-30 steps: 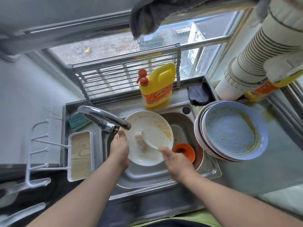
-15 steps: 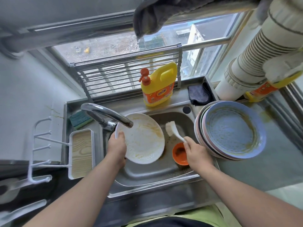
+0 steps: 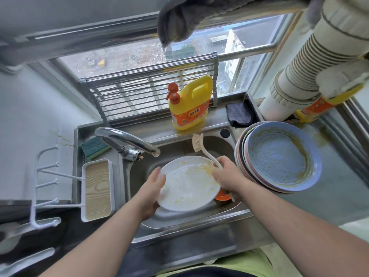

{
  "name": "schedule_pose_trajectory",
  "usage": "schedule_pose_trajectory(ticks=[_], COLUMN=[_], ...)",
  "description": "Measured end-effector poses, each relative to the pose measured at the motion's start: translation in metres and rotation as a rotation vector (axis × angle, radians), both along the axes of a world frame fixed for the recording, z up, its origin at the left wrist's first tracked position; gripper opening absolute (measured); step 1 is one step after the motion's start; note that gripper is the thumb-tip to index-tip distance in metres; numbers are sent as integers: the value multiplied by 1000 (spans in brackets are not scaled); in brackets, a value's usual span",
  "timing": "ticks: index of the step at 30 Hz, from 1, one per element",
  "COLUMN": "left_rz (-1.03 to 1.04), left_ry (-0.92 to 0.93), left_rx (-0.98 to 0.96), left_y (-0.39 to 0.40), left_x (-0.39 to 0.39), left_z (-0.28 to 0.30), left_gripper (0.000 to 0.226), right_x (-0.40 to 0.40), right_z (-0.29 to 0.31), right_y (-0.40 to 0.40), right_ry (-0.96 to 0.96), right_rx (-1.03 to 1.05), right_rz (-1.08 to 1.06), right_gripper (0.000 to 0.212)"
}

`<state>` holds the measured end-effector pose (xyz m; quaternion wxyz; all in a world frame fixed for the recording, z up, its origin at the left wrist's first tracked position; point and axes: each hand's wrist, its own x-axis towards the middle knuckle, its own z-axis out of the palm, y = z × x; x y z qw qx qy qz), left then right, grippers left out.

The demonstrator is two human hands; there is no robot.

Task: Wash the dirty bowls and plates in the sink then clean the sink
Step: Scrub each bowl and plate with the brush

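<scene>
Stood steel and wide across the middle: sink (image 3: 201, 218), basin sunk in the near centre. Curved out from the far left over the basin: chrome faucet (image 3: 127, 139). Leaned stacked on the right rim: dirty plates (image 3: 279, 158), the top one blue and ringed with yellow-brown residue. Hung over the basin, tilted and smeared yellow: white plate (image 3: 185, 184), just under the spout. Gripped its left edge, fingers spread over the face and thumb hidden behind: left hand (image 3: 153, 186). Curled round the handle at the plate's right edge: right hand (image 3: 227, 176), holding a white dish brush (image 3: 201, 146), bristles raised toward the far side, clear of the plate. Stood on the far ledge: yellow detergent bottle (image 3: 189, 104) with orange pump. Peeked out under the plate's right edge inside the basin: orange bowl (image 3: 222, 196). Lay at the far left beside the faucet base: green sponge (image 3: 93, 146).
</scene>
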<state>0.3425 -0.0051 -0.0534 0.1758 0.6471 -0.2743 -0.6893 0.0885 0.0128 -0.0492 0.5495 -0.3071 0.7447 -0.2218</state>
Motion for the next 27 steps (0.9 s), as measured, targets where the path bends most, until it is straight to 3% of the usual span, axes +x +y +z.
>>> schedule_pose_trajectory(ticks=[4,6,8,10,11,15,21,24,27], left_rz=[-513,-647,-438,-22,118,293,576,471,29], left_ry=[-138,-206,-90,-53,-91,-221,-304,-503,-856], left_rx=[-213,-282,-232,-34,53,197,254,225,74], left_y=[-5,-4,2,8,8,13,17,18,17], left_x=[9,15,14,10,8,10,2,-5,-27], left_z=[12,15,8,-11,-18,-64,-117,-133,-128], left_gripper=[40,42,58,94,95,49,60,57,75], right_x=[-8,-9,-8,0,4,5,-10,-19,-25], right_z=[-8,-9,-12,-15,-18,-32,-68,-76,-80], right_y=[-6,-6,-2,4,9,21,19,14,13], right_ry=[15,26,43,63,76,156,360,473,520], right_rx=[114,122,103,73,53,44,109,56,80], right_rz=[-65,-63,-1,96,137,193,302,300,307], right_gripper=[22,23,21,18,16,10,8,4,20])
